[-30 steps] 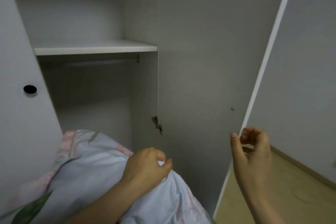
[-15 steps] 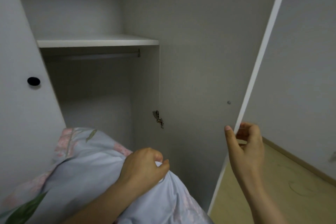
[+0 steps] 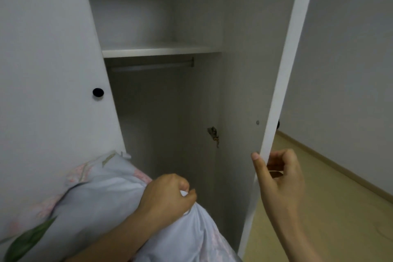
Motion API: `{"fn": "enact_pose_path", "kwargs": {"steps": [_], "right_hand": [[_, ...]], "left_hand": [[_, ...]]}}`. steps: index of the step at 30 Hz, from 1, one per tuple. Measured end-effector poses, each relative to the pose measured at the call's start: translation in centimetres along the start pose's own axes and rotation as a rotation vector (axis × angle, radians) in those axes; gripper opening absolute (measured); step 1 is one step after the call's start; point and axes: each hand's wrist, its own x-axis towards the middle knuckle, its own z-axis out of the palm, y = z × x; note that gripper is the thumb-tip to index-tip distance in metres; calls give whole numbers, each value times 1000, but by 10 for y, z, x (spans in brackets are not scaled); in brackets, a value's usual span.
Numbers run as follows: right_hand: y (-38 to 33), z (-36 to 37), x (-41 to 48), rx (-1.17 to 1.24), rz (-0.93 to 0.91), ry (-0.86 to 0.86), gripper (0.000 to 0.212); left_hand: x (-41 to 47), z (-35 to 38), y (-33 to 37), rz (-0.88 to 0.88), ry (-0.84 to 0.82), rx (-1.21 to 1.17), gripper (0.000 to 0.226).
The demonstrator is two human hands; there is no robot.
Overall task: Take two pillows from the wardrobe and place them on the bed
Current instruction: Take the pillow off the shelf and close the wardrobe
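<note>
The wardrobe (image 3: pixel 161 100) stands open and looks dim inside. It has a white shelf (image 3: pixel 159 50) up high, and a thin rail (image 3: pixel 151 66) runs just under it. The space below the rail looks bare, though the bottom is hidden. The left door (image 3: pixel 49 66) is shut and has a small black knob (image 3: pixel 98 92). The right door (image 3: pixel 251 83) is swung out, with a metal hinge (image 3: pixel 213 134) on its inner side. The right hand (image 3: pixel 276 176) is at the white edge of this door, thumb on the near side and fingers curled round the back, so it seems to hold the edge. The left hand (image 3: pixel 168 195) is closed tight on a bunch of cloth at the top of the pillow (image 3: pixel 102 208). The pillow is pale blue with pink flowers and a green leaf, and it sits low in front of the left door, out of the wardrobe. To the right there is a tan floor (image 3: pixel 331 208) and a plain grey wall (image 3: pixel 344 66) with a strip along its bottom.
</note>
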Motion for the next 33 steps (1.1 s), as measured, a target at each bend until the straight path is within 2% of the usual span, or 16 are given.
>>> {"fn": "enact_pose_path", "kwargs": {"steps": [10,17,24,33], "right_hand": [[-39,55,-22,-53,-109,-213,33],[-58,118,-30,-3,-139,-353,30],[-68,206,-29,42,-160,-502,17],[-69,290,-5,157,-192,-622,21]], "left_hand": [[-21,-34,-49,-10,-6,39,47],[-34,-59,-91,-134,-29,20,44],[-49,-84,-141,-281,78,86,48],[-34,-105,-182,-444,214,197,46]]}}
